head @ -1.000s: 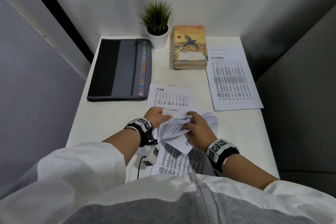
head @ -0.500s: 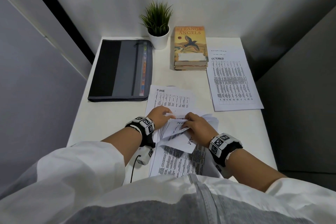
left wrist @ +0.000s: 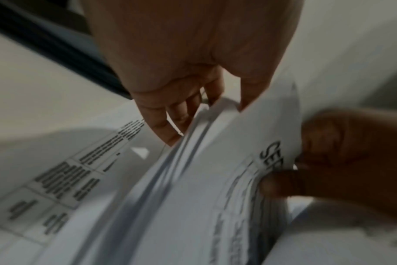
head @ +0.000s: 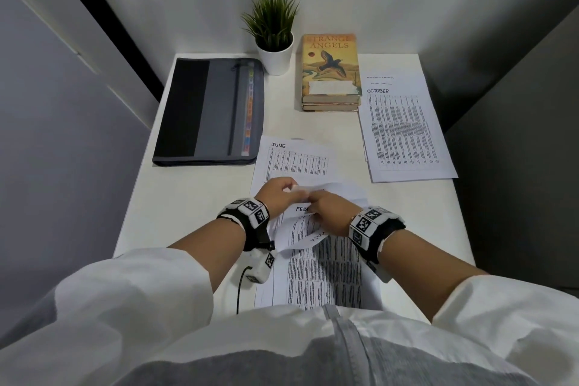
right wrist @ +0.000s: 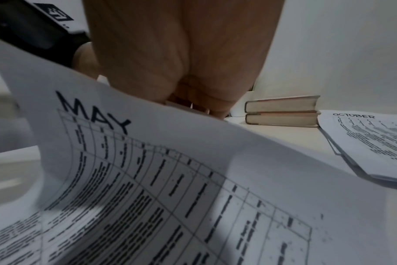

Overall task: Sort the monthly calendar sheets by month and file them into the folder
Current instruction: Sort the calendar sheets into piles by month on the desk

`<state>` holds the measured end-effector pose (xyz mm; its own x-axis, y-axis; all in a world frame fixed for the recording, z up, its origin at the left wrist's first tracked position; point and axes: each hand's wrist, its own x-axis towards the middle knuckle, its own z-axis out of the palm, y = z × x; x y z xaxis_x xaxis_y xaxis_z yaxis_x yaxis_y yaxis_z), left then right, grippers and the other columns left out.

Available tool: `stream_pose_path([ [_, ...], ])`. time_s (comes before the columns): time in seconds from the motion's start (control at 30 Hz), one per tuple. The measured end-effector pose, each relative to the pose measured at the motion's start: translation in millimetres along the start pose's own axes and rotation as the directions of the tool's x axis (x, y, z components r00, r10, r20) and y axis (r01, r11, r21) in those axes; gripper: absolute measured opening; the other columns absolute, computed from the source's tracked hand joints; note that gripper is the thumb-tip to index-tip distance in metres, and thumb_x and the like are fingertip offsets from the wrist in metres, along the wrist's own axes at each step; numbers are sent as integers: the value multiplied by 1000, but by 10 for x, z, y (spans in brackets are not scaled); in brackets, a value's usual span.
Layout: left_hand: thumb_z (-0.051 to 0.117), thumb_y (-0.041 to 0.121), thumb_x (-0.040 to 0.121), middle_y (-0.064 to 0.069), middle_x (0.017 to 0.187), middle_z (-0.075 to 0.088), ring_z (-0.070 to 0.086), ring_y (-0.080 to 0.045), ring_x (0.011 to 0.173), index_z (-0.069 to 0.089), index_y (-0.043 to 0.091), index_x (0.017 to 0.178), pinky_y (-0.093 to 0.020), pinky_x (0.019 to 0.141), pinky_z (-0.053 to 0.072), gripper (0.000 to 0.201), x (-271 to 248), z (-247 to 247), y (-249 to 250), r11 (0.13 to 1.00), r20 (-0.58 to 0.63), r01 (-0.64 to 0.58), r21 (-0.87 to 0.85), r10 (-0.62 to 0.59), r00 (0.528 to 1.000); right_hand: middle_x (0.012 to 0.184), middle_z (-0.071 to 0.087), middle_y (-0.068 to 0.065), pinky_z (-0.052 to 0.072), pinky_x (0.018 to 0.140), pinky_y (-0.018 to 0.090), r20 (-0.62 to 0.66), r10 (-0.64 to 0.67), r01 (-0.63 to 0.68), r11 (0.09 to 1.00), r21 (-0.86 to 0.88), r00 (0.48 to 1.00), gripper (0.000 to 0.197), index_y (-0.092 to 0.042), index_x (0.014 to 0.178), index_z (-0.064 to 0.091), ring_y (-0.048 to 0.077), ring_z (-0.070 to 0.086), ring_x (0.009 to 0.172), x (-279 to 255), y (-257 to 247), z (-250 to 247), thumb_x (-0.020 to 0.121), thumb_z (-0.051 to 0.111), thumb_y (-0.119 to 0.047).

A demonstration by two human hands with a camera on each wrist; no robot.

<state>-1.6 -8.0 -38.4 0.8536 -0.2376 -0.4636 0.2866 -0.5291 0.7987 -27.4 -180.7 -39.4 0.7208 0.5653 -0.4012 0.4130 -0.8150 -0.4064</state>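
Calendar sheets (head: 316,222) fanned between both pinching hands — left hand (head: 279,194), right hand (head: 329,210) — could crease or slip out of order; the pinch looks light.

Two hardback books (head: 330,72) lie stacked on the white surface (head: 200,197). Left of the books stand one green potted plant in a white pot (head: 275,41) and one closed dark grey zip folder (head: 210,111). Printed white calendar sheets form three groups: an October pile (head: 404,131) right of the books, one June sheet (head: 294,160) nearer, and a fanned bundle (head: 313,229), number unclear.
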Motion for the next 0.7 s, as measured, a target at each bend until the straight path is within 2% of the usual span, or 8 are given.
stream_pose_path([
  [0.07,71,30,86,-10,97,71,65,-26,94,69,5,102,-40,88,51,29,-20,47,-15,994,13,-18,110,17,1000,129,48,9,39,99,37,-62,-5,1,998,-63,998,30,-9,119,66,28,42,119,-43,29,31,93,52,-15],
  [0.17,68,26,88,-11,103,70,64,-28,97,67,5,106,-42,89,51,28,6,62,-12,973,-27,20,229,-14,1000,128,46,8,41,93,37,-186,-10,-11,994,-113,983,31,-11,121,63,26,40,116,-118,105,6,92,54,-19],
  [0.33,66,24,90,-12,107,70,64,-28,101,68,4,108,-42,91,51,28,9,49,19,971,-21,14,239,-10,1000,121,48,12,47,82,41,-332,52,-65,997,-29,942,21,-4,104,68,30,53,99,-138,203,-124,93,54,-15],
  [0.43,63,23,91,-9,94,71,64,-25,87,70,4,92,-33,80,53,20,0,21,-25,983,-25,-5,181,10,1000,118,49,11,49,76,41,-392,94,-65,994,86,915,17,-3,106,60,31,57,88,-76,159,-116,92,54,-11],
  [0.53,62,20,91,-5,80,67,55,-17,71,67,14,75,-25,67,44,18,-20,-12,-57,988,2,-27,151,27,1000,118,52,7,46,85,40,-382,143,-76,980,187,913,26,-9,119,54,27,53,100,-15,137,-69,93,54,-13],
  [0.6,62,20,90,-5,73,62,48,-14,63,63,11,71,-26,64,39,21,-17,-33,-87,990,26,-35,135,31,999,113,56,6,42,86,37,-386,132,-94,989,116,913,23,-9,115,58,27,48,103,-1,153,-28,93,55,-16],
  [0.63,61,24,92,-4,72,58,46,-13,62,63,9,72,-26,63,37,24,-3,-41,-105,994,34,-39,97,36,999,108,58,6,41,84,37,-397,119,-105,993,56,910,20,-9,109,60,27,47,102,-6,159,-12,92,56,-17],
  [0.7,52,47,95,5,85,58,50,-7,72,67,13,90,-25,68,39,38,5,-66,-91,1000,23,9,-7,-9,1000,100,60,6,41,80,37,-431,103,-108,994,13,896,11,-9,98,61,27,47,97,-30,165,12,89,59,-16],
])
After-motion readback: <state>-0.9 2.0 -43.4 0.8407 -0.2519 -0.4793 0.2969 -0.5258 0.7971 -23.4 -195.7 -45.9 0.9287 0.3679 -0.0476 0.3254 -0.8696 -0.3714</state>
